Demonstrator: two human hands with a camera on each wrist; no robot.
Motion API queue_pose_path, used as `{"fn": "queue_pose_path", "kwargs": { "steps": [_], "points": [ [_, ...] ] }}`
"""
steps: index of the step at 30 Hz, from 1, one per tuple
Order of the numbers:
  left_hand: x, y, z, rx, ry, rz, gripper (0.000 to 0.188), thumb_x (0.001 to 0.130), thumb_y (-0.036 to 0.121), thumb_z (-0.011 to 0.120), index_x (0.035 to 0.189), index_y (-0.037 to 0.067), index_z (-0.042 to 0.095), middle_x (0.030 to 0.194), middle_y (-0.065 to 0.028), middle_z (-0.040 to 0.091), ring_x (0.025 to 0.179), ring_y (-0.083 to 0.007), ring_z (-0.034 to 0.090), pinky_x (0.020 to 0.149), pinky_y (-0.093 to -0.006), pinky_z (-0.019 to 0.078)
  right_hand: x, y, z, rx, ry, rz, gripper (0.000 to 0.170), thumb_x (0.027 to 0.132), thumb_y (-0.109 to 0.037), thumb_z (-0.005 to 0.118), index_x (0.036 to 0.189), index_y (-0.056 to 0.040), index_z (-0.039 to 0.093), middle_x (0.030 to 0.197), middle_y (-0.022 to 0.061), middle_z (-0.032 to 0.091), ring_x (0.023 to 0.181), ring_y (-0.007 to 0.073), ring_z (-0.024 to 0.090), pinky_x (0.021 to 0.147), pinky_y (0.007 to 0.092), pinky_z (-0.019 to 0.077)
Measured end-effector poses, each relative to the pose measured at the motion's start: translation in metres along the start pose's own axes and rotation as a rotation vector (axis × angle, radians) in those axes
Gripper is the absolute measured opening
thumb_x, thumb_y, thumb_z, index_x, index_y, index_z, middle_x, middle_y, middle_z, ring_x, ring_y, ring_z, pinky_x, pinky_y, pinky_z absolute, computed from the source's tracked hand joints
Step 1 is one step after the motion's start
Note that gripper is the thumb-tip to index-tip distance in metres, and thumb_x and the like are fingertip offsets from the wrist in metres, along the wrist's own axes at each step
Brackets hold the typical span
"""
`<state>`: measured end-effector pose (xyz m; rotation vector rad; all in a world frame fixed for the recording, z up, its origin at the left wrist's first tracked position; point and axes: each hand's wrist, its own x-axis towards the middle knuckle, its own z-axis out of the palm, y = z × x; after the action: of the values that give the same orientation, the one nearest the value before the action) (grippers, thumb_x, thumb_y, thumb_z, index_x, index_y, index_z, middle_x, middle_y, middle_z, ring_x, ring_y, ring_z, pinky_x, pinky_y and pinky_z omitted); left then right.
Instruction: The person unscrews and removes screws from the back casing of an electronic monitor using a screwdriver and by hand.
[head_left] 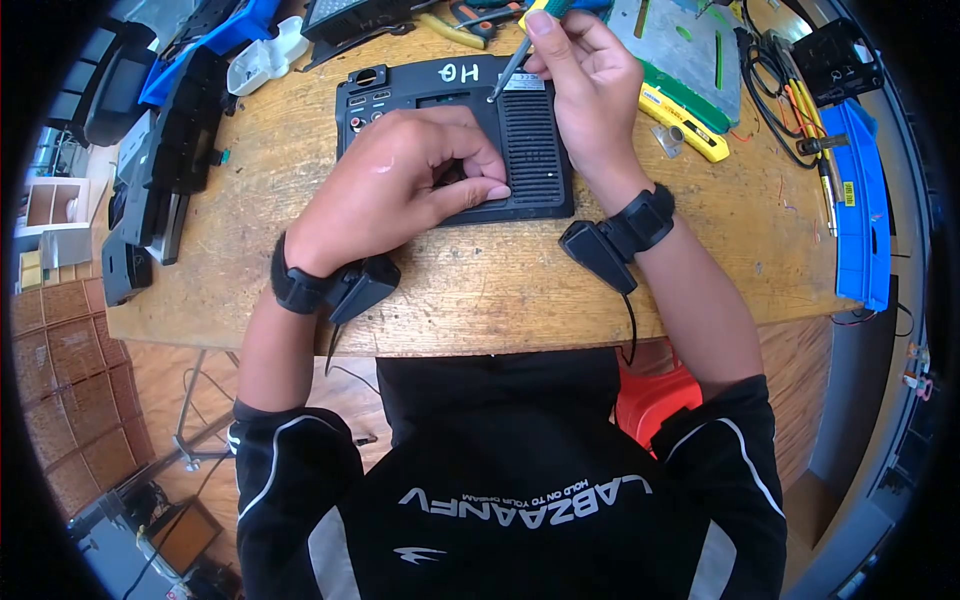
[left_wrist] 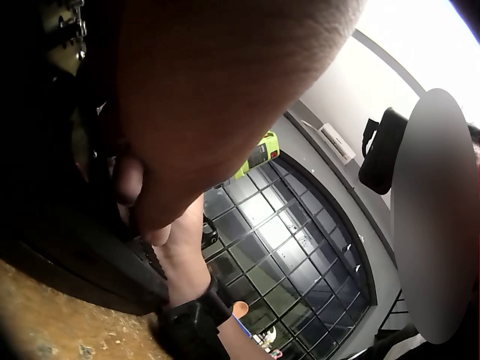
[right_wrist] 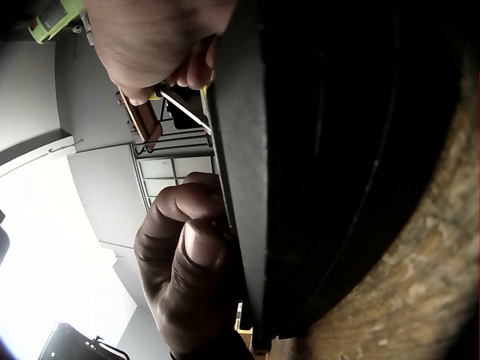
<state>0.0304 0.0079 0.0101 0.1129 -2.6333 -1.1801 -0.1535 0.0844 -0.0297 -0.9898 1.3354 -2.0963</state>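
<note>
A black device [head_left: 555, 195] with a ribbed grille and white lettering lies on the wooden table in the head view. My left hand [head_left: 390, 185] arches over its opening, fingers curled at the casing and thumb on the grille's near side; what lies under the palm is hidden. Above the far edge, my right hand [head_left: 595, 95] grips a screwdriver [head_left: 512, 68] with a green and yellow handle, its tip at a small round spot beside the grille. The right wrist view shows the screwdriver shaft [right_wrist: 184, 108] slanting to the device's face, beside my left hand [right_wrist: 187, 262].
A yellow cutter [head_left: 685, 122] and a grey-green plate [head_left: 680, 50] lie to the right. Beyond them are cables and a blue bin [head_left: 862, 200]. Black housings [head_left: 180, 150] and a white tray [head_left: 268, 55] stand left, with more tools behind the device.
</note>
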Motion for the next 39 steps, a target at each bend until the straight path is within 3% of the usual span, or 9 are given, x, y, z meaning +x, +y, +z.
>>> {"fn": "queue_pose_path", "kwargs": {
  "steps": [5, 7, 10, 23, 26, 29, 33, 36, 39],
  "points": [
    [0.001, 0.005, -0.002, 0.03, -0.006, -0.018, 0.01, 0.085, 0.003, 0.08, 0.091, 0.0, 0.074, 0.087, -0.0049, 0.065, 0.073, -0.0115, 0.062, 0.061, -0.0251, 0.0469, 0.004, 0.016, -0.009, -0.002, -0.029, -0.049, 0.022, 0.098, -0.013, 0.072, 0.109, 0.0053, 0.067, 0.092, 0.0044, 0.071, 0.076, 0.0069, 0.063, 0.068, 0.0218, 0.0519],
    [0.003, 0.009, -0.004, 0.081, -0.021, -0.108, 0.01, 0.084, 0.003, 0.081, 0.09, -0.001, 0.074, 0.086, -0.0057, 0.066, 0.073, -0.013, 0.064, 0.063, -0.0255, 0.0482, 0.005, 0.017, -0.009, -0.037, -0.006, -0.101, 0.031, 0.097, -0.027, 0.076, 0.107, 0.0013, 0.069, 0.089, 0.0036, 0.07, 0.075, 0.0065, 0.062, 0.071, 0.021, 0.0484],
    [0.0, -0.001, 0.001, -0.009, 0.019, -0.008, 0.009, 0.083, 0.002, 0.08, 0.089, -0.001, 0.074, 0.086, -0.0064, 0.067, 0.074, -0.0152, 0.065, 0.064, -0.0271, 0.0496, 0.0, 0.006, -0.002, -0.013, -0.006, -0.101, 0.031, 0.096, -0.026, 0.076, 0.106, 0.0017, 0.069, 0.088, 0.0038, 0.07, 0.075, 0.0065, 0.061, 0.07, 0.0208, 0.0486],
    [0.0, 0.001, -0.002, 0.032, 0.028, -0.036, 0.013, 0.079, 0.006, 0.084, 0.088, 0.001, 0.076, 0.084, -0.0068, 0.068, 0.072, -0.0189, 0.064, 0.061, -0.03, 0.0478, 0.002, 0.004, -0.009, -0.02, -0.025, -0.12, 0.031, 0.096, -0.026, 0.077, 0.103, 0.0032, 0.068, 0.087, 0.0044, 0.07, 0.074, 0.0064, 0.063, 0.068, 0.0211, 0.0511],
    [-0.002, -0.01, 0.002, 0.018, 0.073, 0.084, 0.014, 0.079, 0.007, 0.084, 0.089, 0.001, 0.076, 0.083, -0.0069, 0.068, 0.07, -0.0181, 0.063, 0.059, -0.0299, 0.0461, 0.003, -0.001, -0.013, 0.03, -0.07, -0.11, 0.028, 0.097, -0.024, 0.075, 0.102, 0.0029, 0.068, 0.087, 0.0052, 0.071, 0.072, 0.0065, 0.063, 0.067, 0.0207, 0.0505],
    [-0.002, -0.009, 0.0, 0.019, 0.049, 0.094, 0.016, 0.08, 0.006, 0.082, 0.096, 0.003, 0.079, 0.084, -0.0071, 0.068, 0.069, -0.0169, 0.062, 0.057, -0.0289, 0.0443, 0.006, -0.007, -0.021, -0.038, -0.2, -0.132, 0.025, 0.101, -0.022, 0.064, 0.109, 0.0018, 0.065, 0.093, 0.0116, 0.073, 0.075, 0.0109, 0.063, 0.069, 0.0231, 0.0501],
    [-0.004, -0.007, -0.003, 0.001, 0.02, 0.028, 0.015, 0.081, 0.005, 0.081, 0.096, 0.004, 0.079, 0.085, -0.0064, 0.069, 0.068, -0.0158, 0.062, 0.056, -0.028, 0.0435, 0.007, -0.019, -0.025, -0.008, -0.4, -0.048, 0.027, 0.096, -0.022, 0.07, 0.108, 0.0023, 0.066, 0.09, 0.0104, 0.072, 0.076, 0.0109, 0.066, 0.066, 0.0225, 0.0504],
    [-0.003, -0.014, -0.001, -0.01, 0.067, 0.128, 0.014, 0.081, 0.004, 0.079, 0.095, 0.004, 0.079, 0.086, -0.0059, 0.069, 0.068, -0.0148, 0.061, 0.055, -0.0274, 0.0427, 0.007, -0.023, -0.028, 0.014, -0.512, 0.009, 0.028, 0.092, -0.019, 0.076, 0.106, 0.0036, 0.068, 0.089, 0.0104, 0.073, 0.077, 0.0118, 0.07, 0.065, 0.0225, 0.0533],
    [-0.003, -0.012, -0.001, -0.016, 0.058, 0.092, 0.013, 0.081, 0.003, 0.079, 0.095, 0.003, 0.078, 0.085, -0.0058, 0.069, 0.068, -0.0149, 0.061, 0.056, -0.0274, 0.043, 0.006, -0.025, -0.027, 0.043, -0.614, 0.023, 0.029, 0.088, -0.012, 0.079, 0.108, 0.0059, 0.069, 0.096, 0.0116, 0.074, 0.083, 0.0141, 0.072, 0.075, 0.0254, 0.0584]
  ]
}}
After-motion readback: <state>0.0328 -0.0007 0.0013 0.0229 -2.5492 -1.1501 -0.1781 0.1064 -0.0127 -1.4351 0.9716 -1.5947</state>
